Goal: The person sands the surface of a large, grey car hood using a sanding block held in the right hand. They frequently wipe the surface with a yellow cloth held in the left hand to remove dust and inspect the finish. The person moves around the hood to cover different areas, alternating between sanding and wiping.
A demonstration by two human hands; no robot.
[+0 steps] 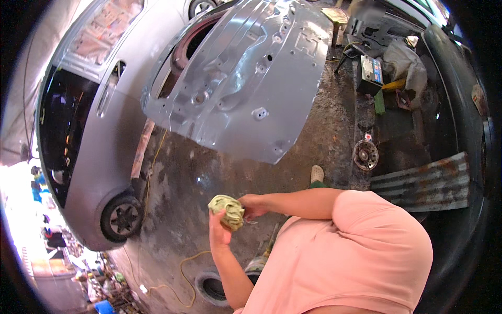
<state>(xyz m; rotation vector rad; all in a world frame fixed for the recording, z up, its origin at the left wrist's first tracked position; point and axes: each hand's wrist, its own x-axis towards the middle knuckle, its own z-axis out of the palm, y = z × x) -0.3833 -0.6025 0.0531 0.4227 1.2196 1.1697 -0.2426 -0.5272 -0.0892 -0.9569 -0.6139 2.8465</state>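
We hold a wadded, pale yellow-green soft cloth in our left hand, up in front of our body and over the dark, stained concrete floor. That grip is closed around the bundle from its 6 to 7 o'clock side, fingers and thumb bent against the folds, and the cloth bulges out above it.

Our right hand comes in at 3 o'clock of the cloth, its fingers bent and their tips at the bundle's edge. We cannot tell whether this grip pinches a fold or only touches it, because the fingertips are partly hidden. Just below it hangs a small whitish scrap, too small for us to make out.

From the cloth, we see a broad, glossy grey sheet-metal panel with cut-out holes at 12 o'clock, a silver-grey car body at 10 o'clock, a round, rusty metal wheel rim at 2 o'clock, and a thin yellow cord at 7 o'clock.
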